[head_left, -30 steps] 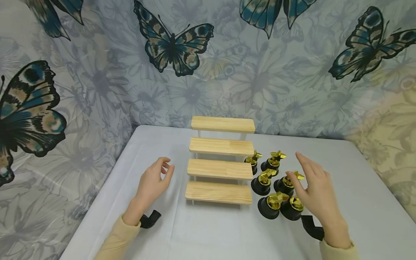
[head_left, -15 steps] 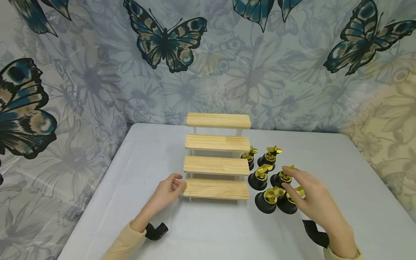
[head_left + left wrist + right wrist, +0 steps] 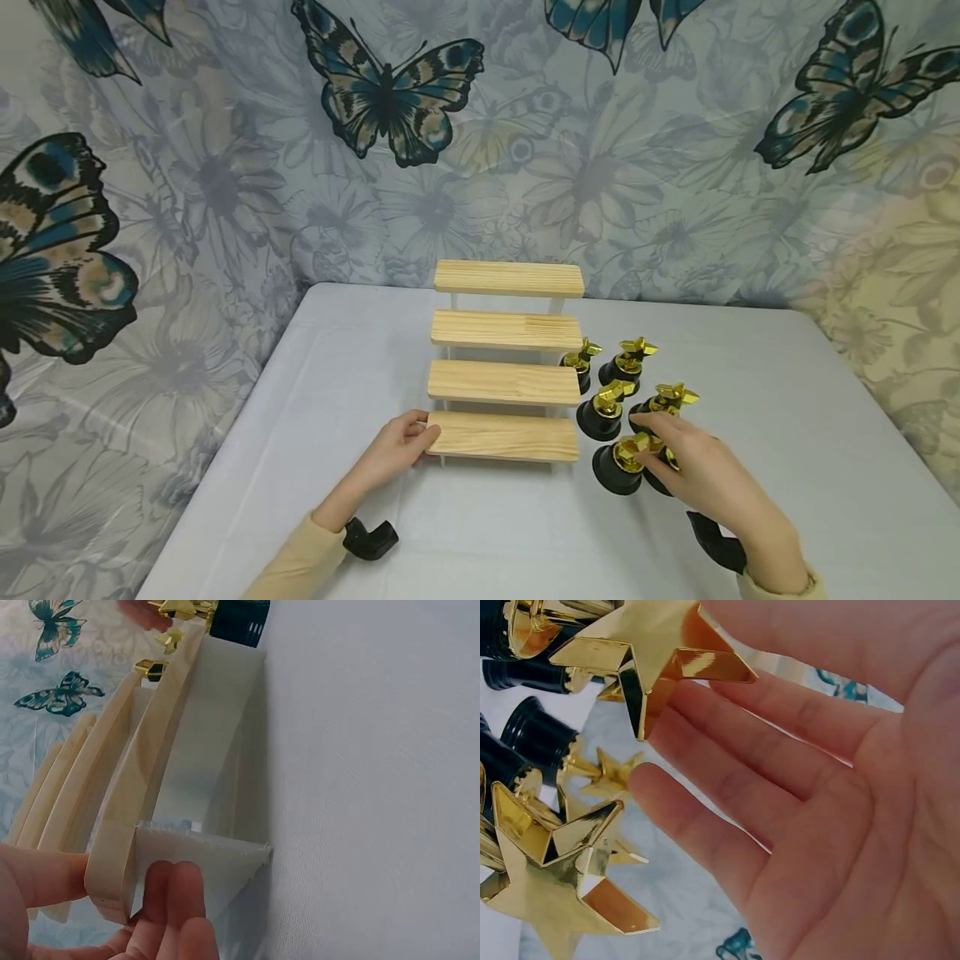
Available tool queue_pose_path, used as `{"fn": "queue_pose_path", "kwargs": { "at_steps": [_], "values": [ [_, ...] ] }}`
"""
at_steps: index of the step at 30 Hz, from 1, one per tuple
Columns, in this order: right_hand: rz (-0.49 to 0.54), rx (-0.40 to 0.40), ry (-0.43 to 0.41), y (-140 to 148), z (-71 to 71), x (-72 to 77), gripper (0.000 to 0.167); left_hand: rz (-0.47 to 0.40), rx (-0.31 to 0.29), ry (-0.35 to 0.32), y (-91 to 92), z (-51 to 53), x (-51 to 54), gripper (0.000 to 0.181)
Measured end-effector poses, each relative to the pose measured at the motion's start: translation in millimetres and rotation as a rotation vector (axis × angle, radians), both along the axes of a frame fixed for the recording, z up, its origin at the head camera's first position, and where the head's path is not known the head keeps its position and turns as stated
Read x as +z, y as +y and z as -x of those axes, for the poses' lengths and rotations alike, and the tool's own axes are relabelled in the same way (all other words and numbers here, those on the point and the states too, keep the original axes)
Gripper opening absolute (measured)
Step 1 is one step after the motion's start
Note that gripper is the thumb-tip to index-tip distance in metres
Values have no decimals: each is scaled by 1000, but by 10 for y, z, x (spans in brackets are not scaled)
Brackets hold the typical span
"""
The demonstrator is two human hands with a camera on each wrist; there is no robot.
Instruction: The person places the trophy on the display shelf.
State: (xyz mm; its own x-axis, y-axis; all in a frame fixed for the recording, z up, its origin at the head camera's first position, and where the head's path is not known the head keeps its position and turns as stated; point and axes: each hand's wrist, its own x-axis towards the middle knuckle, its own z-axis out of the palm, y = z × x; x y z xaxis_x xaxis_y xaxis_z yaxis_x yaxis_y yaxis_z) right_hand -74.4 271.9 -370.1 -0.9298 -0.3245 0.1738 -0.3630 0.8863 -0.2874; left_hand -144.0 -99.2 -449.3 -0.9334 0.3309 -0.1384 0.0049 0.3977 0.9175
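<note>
Left hand (image 3: 397, 446) grips the left end of the rack (image 3: 504, 380), on the lowest, nearest board (image 3: 502, 436). Thumb on the board's upper side, other fingers bent in below, tips by the white support (image 3: 225, 862). So it's pinching the board end between thumb and fingers.

Rack sits mid-table, four wood boards stepped up toward the far side.

Right hand (image 3: 708, 475) is over the near pair of trophies: near left trophy (image 3: 617, 472) and near right trophy (image 3: 658, 483), the latter partly covered by the hand. Fingers fairly straight with slight gaps, thumb held apart from them. One gold star lies between thumb and fingers; some fingertips are hidden behind it, so can't tell whether they touch it or which of the near pair it belongs to.

Six trophies total, all right of the rack, black bases, gold star tops, roughly in pairs. Middle left trophy (image 3: 600, 414) upright, just beside the rack. Middle right trophy (image 3: 673, 394) partly behind the right hand. Far left trophy (image 3: 581, 360) partly hidden by the boards, far right trophy (image 3: 628, 362) upright next to it.

White table (image 3: 487, 533), butterfly backdrop (image 3: 600, 208) on the far side and left.
</note>
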Motion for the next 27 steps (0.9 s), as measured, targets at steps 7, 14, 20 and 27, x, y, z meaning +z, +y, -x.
{"fn": "queue_pose_path", "kwargs": {
  "at_steps": [7, 14, 20, 27],
  "values": [
    [-33, 31, -12, -2, 36, -47, 38, -38, 4, 0, -1, 34, -57, 48],
    [-47, 67, 35, 5, 53, -63, 36, -76, -3, -19, -7, 45, -71, 49],
    [-49, 91, 84, 9, 58, -69, 37, -78, -5, -20, -11, 45, -62, 49],
    [-22, 147, 162, 17, 57, -37, 37, -91, -16, -16, -11, 35, -63, 49]
  ]
}}
